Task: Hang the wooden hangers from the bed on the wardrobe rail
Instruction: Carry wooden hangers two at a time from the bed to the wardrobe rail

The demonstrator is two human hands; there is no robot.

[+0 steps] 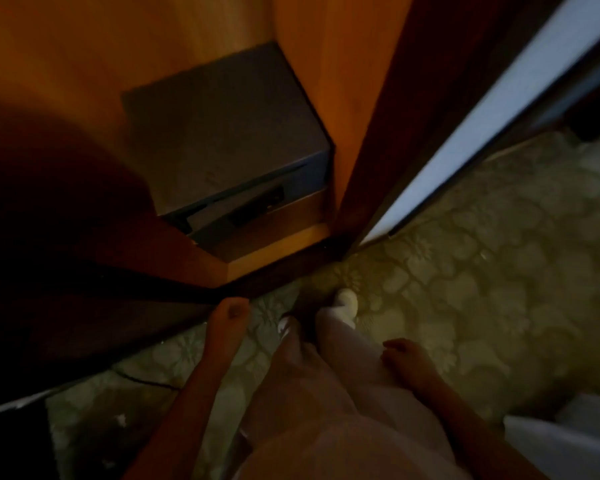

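I look straight down at my legs in front of an open wooden wardrobe. No hanger and no rail show in this dim, blurred view. My left hand hangs by my left thigh near the wardrobe's bottom edge, fingers loosely curled, with nothing in it. My right hand hangs beside my right thigh, fingers curled, also empty. The bed is mostly out of view; only a white corner shows at the lower right.
A dark grey safe sits on the wardrobe floor. The wardrobe's open door with a pale panel stands to my right. Patterned greenish carpet covers the floor. My white-shod feet stand close to the wardrobe base.
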